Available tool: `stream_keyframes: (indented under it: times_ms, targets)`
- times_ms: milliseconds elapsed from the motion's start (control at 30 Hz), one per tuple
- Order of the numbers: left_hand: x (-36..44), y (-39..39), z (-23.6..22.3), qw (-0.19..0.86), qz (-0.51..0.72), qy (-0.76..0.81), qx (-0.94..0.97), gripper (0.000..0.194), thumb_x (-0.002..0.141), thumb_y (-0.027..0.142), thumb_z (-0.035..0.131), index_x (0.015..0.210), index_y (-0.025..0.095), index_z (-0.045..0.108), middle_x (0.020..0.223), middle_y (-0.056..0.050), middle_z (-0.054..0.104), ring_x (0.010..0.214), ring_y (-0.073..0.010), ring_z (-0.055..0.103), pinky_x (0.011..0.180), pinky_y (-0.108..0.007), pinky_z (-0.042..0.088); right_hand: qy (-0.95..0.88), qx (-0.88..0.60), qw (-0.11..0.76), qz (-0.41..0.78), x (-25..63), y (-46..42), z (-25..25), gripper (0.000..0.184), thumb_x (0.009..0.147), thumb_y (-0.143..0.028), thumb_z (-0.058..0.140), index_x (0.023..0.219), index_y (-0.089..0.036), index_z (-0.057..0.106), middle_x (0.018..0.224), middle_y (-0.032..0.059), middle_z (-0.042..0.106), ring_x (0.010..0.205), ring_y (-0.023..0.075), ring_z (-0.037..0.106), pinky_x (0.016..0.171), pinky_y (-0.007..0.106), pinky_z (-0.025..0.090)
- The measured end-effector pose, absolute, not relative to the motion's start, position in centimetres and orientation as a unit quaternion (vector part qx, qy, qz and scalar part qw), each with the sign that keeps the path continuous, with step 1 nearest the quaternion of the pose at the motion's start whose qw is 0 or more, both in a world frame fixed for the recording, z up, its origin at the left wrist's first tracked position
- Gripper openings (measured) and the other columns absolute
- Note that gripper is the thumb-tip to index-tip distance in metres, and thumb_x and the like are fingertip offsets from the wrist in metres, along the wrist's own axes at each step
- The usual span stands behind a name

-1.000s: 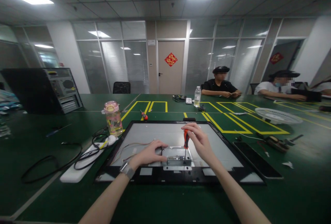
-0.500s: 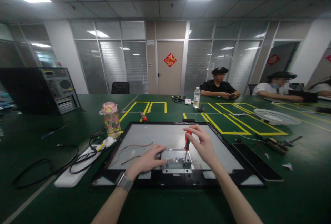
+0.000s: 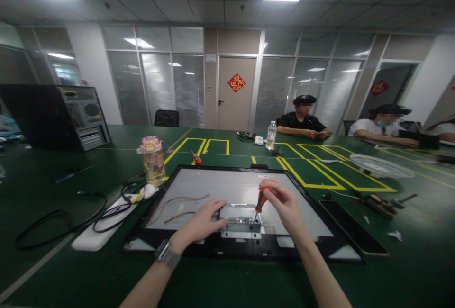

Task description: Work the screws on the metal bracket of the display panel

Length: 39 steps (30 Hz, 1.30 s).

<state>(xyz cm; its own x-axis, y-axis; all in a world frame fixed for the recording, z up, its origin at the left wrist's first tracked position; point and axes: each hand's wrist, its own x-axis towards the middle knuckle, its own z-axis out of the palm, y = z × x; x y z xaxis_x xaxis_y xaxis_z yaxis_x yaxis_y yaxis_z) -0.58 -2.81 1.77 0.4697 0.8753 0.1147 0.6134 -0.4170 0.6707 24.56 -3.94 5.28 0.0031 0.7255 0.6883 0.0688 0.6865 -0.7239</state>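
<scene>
A large flat display panel (image 3: 199,180) with a black frame lies on the green table, its pale back facing up. Near its front edge sits a silver metal bracket (image 3: 227,235). My left hand (image 3: 199,222) rests at the bracket's left side, thumb and fingers apart and touching it. In my right hand (image 3: 282,201) is a red-and-black screwdriver (image 3: 261,200), pinched by the handle between thumb and fingers. It leans to the right, and its tip reaches down to the right part of the bracket. Thin wires (image 3: 177,199) lie loose on the panel's left side.
Left of the panel are a pink-lidded bottle (image 3: 153,161), a white power strip (image 3: 95,237) and black cables. An open computer case (image 3: 53,116) stands far left. A black phone-like slab (image 3: 351,227) lies right. Two people sit across the table, another partly visible.
The screwdriver has gone from nearly upright to leaning right, its handle moving right with my right hand. My left hand stays at the bracket. The whole view has shifted slightly.
</scene>
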Motion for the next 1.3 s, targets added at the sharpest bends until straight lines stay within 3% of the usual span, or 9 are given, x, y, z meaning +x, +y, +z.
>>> stream_keyframes:
  times_ms: [133, 267, 700, 1033, 1300]
  targets:
    - [-0.6, -2.8, 1.6, 0.277, 0.235, 0.456, 0.813, 0.053, 0.084, 0.038, 0.058, 0.133, 0.02, 0.052, 0.14, -0.008, 0.051, 0.127, -0.026, 0.047, 0.11, -0.033, 0.032, -0.647, -0.275, 0.62, 0.348, 24.9, -3.8, 4.9, 0.014, 0.081, -0.037, 0.07, 0.089, -0.026, 0.075, 0.084, 0.0039, 0.064, 0.08, 0.02, 0.064, 0.067, 0.032, 0.054]
    - [-0.7, -2.8, 1.5, 0.28, 0.229, 0.455, 0.813, 0.053, 0.084, 0.038, 0.057, 0.134, 0.02, 0.052, 0.14, -0.008, 0.05, 0.128, -0.0257, 0.047, 0.11, -0.034, 0.032, -0.63, -0.287, 0.619, 0.371, 25.0, -3.7, 4.5, 0.02, 0.083, -0.039, 0.068, 0.097, -0.026, 0.074, 0.09, 0.005, 0.071, 0.086, 0.0216, 0.068, 0.078, 0.036, 0.055]
    - [-0.8, -2.6, 1.5, 0.276, 0.226, 0.452, 0.817, 0.053, 0.085, 0.04, 0.056, 0.134, 0.022, 0.051, 0.141, -0.008, 0.05, 0.129, -0.0256, 0.046, 0.111, -0.034, 0.032, -0.638, -0.367, 0.622, 0.267, 25.2, -4.0, 5.2, 0.03, 0.084, -0.044, 0.064, 0.104, -0.023, 0.071, 0.092, 0.0072, 0.076, 0.089, 0.0246, 0.071, 0.084, 0.04, 0.055]
    - [0.3, -3.0, 1.5, 0.27, 0.207, 0.494, 0.8, 0.056, 0.084, 0.035, 0.054, 0.137, 0.017, 0.047, 0.149, -0.011, 0.042, 0.136, -0.0271, 0.039, 0.116, -0.038, 0.026, -0.642, -0.366, 0.619, 0.266, 25.1, -4.0, 5.1, 0.028, 0.086, -0.041, 0.062, 0.104, -0.022, 0.071, 0.091, 0.0069, 0.075, 0.088, 0.0238, 0.069, 0.083, 0.04, 0.053]
    - [0.0, -3.1, 1.3, 0.264, 0.231, 0.495, 0.795, 0.053, 0.083, 0.038, 0.056, 0.133, 0.019, 0.051, 0.144, -0.01, 0.049, 0.132, -0.0271, 0.044, 0.113, -0.038, 0.031, -0.643, -0.375, 0.635, 0.207, 24.6, -3.5, 4.9, 0.024, 0.084, -0.04, 0.064, 0.097, -0.022, 0.073, 0.094, 0.0071, 0.071, 0.086, 0.0225, 0.067, 0.079, 0.037, 0.054]
